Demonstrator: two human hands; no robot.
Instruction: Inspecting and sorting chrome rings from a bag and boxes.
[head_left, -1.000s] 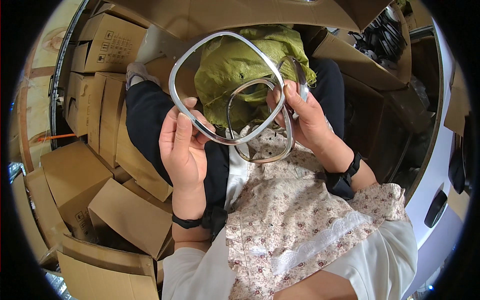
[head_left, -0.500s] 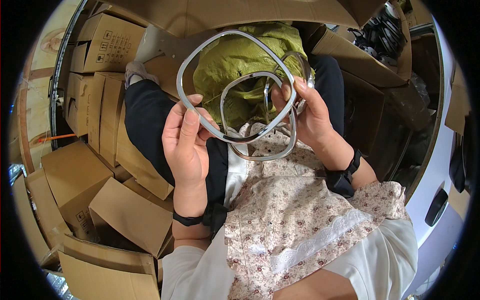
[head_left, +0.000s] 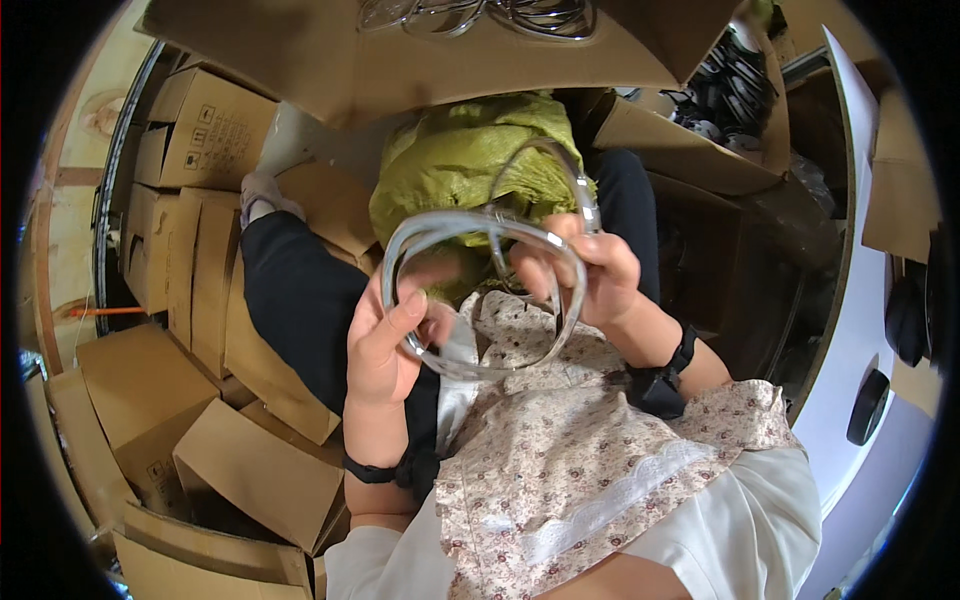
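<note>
Above my lap, between my two hands, are several thin, shiny silver rings with rounded corners. My left hand [head_left: 385, 350] is closed on the left side of the front silver ring [head_left: 455, 222], its thumb on the near side. My right hand [head_left: 605, 280] grips the right side of the rings with thumb and fingers. From that same hand another silver ring [head_left: 588, 205] stands up toward the far side. The front rings overlap and are smeared by motion, so their exact number is hard to make out.
A yellow-green woven sack [head_left: 430, 170] lies beyond my hands. Above it, a cardboard box [head_left: 420, 85] has more silver rings [head_left: 545, 18] in it. At the far right, an open carton [head_left: 640, 140] contains black parts [head_left: 735, 95]. Cardboard boxes [head_left: 150, 385] crowd the left side.
Both hands have come down nearer my lap, and the front rings have turned and now nearly overlap. My view has tilted up, bringing the rings in the far box into sight.
</note>
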